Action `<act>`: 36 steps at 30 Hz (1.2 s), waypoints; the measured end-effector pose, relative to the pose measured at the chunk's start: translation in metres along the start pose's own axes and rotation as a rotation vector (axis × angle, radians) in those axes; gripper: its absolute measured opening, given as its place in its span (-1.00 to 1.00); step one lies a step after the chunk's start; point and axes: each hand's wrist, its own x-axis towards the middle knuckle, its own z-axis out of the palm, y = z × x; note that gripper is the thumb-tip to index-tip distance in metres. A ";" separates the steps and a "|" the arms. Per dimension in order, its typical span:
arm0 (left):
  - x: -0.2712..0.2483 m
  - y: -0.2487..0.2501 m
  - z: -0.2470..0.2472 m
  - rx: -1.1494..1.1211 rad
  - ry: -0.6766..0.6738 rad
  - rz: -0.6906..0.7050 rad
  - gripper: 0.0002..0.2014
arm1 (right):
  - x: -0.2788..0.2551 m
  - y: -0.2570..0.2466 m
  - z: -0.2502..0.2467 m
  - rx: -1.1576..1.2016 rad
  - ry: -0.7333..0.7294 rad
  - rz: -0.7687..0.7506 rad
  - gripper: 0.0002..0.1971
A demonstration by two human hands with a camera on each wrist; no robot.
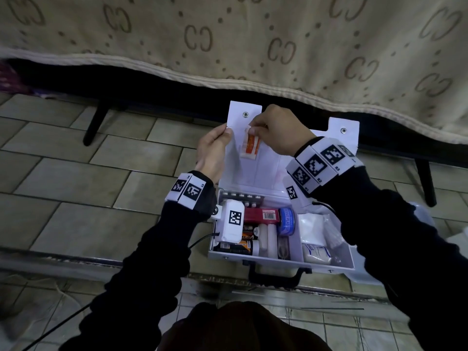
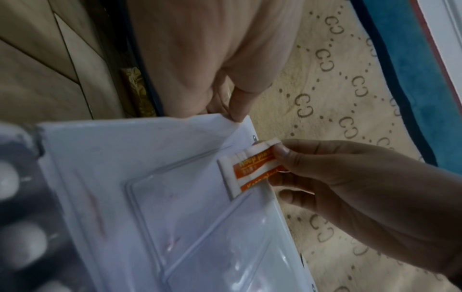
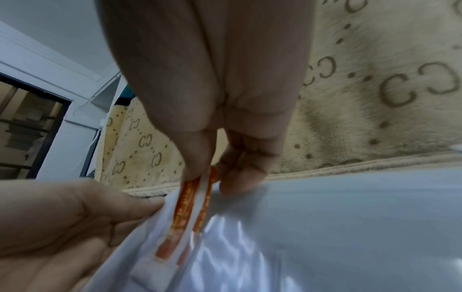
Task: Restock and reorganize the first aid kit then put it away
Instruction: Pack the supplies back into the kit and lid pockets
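A white first aid kit [image 1: 278,260] lies open on the tiled floor, its lid [image 1: 268,171] standing up toward the bed. My left hand [image 1: 215,150] pinches the upper left edge of the clear pocket on the lid's inside [image 2: 200,197]. My right hand [image 1: 276,130] pinches the top of a small bundle of orange-and-white sachets [image 1: 250,146] [image 2: 252,168] [image 3: 185,213], whose lower part sits inside that pocket. The base holds pill blister strips [image 1: 243,198], a red box [image 1: 263,215], a blue tape roll [image 1: 287,221], white tubes, and bandage packs [image 1: 316,252].
A beige patterned blanket [image 1: 253,34] hangs over the bed just behind the lid, with dark space and black bed legs [image 1: 95,125] beneath. A black carry handle [image 1: 276,274] juts from the kit's near side. My knee [image 1: 238,325] is in front of it.
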 end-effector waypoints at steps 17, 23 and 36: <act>-0.009 -0.002 0.010 0.010 0.125 0.106 -0.68 | -0.007 0.005 0.032 -0.055 0.199 0.031 -0.82; -0.010 -0.002 0.011 0.008 0.129 0.122 -0.69 | -0.010 0.012 0.039 -0.063 0.349 0.015 -0.80; -0.010 -0.004 0.012 0.002 0.124 0.142 -0.71 | -0.039 0.055 0.045 -0.567 0.307 -0.242 -0.56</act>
